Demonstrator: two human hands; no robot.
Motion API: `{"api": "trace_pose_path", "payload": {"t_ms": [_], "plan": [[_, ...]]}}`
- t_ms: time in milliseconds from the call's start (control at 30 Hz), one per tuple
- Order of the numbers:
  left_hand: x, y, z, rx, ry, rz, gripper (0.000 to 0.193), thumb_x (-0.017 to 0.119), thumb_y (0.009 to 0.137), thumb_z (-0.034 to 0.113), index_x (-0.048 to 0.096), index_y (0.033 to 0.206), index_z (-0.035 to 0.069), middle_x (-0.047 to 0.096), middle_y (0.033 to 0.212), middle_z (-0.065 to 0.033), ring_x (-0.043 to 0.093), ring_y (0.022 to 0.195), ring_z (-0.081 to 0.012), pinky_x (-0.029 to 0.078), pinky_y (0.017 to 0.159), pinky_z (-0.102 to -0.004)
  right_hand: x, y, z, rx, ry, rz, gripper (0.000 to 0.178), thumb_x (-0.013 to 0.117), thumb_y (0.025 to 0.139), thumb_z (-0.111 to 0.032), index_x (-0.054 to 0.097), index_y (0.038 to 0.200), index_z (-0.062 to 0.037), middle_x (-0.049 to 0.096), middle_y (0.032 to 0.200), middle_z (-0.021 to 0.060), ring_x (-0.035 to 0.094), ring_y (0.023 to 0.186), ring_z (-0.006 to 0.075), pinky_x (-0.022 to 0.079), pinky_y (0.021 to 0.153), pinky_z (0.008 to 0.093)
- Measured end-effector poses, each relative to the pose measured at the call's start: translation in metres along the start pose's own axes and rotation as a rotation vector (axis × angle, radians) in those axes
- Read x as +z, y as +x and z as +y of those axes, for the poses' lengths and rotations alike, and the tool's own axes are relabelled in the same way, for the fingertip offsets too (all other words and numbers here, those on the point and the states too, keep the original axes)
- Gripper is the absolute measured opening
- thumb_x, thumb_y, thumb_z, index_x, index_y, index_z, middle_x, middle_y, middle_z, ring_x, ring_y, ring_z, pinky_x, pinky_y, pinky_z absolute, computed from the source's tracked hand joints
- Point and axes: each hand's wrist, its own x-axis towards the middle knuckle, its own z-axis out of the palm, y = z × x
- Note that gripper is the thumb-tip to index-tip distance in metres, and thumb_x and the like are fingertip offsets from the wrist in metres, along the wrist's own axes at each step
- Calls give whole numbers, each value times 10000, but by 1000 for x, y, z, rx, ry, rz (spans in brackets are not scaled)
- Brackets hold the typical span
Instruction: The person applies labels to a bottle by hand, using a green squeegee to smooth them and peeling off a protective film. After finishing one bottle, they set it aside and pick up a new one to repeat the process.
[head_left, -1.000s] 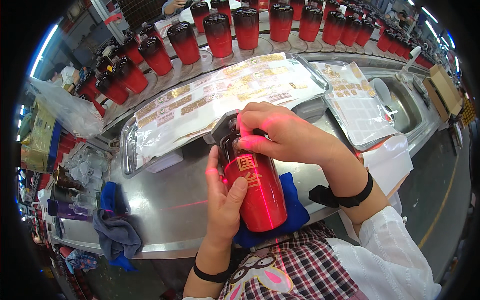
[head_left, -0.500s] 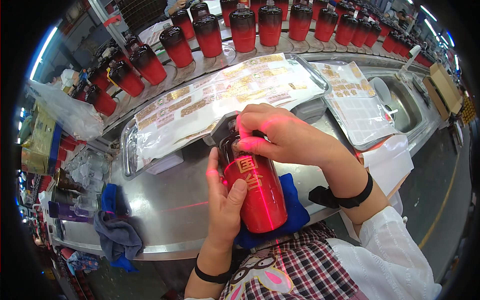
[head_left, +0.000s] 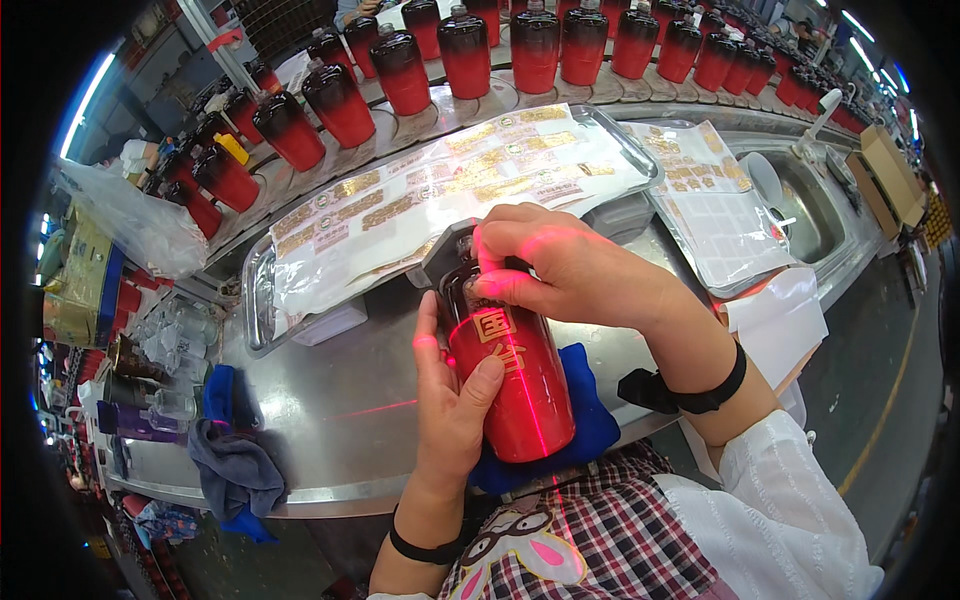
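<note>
A glossy bottle (head_left: 530, 410), black at the top fading to red, lies tilted on a folded blue cloth (head_left: 590, 395), its neck at a grey holder (head_left: 437, 258). Gold characters (head_left: 496, 325) mark its upper front. Around its left side my left hand (head_left: 450, 400) is closed, thumb on the front and fingers along the edge. My right hand (head_left: 560, 262) is pinched at the dark shoulder below the neck; whatever sits between its fingertips is hidden. Thin red laser lines cross the bottle and both hands.
Behind the bottle, a metal tray (head_left: 258, 300) carries sheets of gold decals (head_left: 470, 180). More decal sheets (head_left: 720, 225) lie to the right, beside a sink (head_left: 815, 220). Similar bottles (head_left: 405, 75) line a curved conveyor (head_left: 440, 108). A grey-blue rag (head_left: 235, 468) hangs over the left front edge.
The bottles on the conveyor have moved along to the right. My left thumb has shifted slightly on the bottle, while my right hand stays at its shoulder.
</note>
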Motion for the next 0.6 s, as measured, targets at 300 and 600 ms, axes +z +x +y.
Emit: {"api": "trace_pose_path", "payload": {"t_ms": [300,600], "plan": [[-5,1,-5,41,51,-11,828,620,921,174,67,1518,18,405,1423,-192,486,1265,-252,399,1067,-399,-1,1,-2,4,-15,-3,221,653,873,-202,609,910,12,595,937,166,570,945,353,465,834,417],[-4,0,0,9,77,-22,825,607,934,144,39,1505,-37,326,1449,-204,459,1268,-241,414,1044,-364,0,1,-2,7,-1,-5,229,665,864,-204,595,911,9,589,928,164,566,947,353,463,837,414]]}}
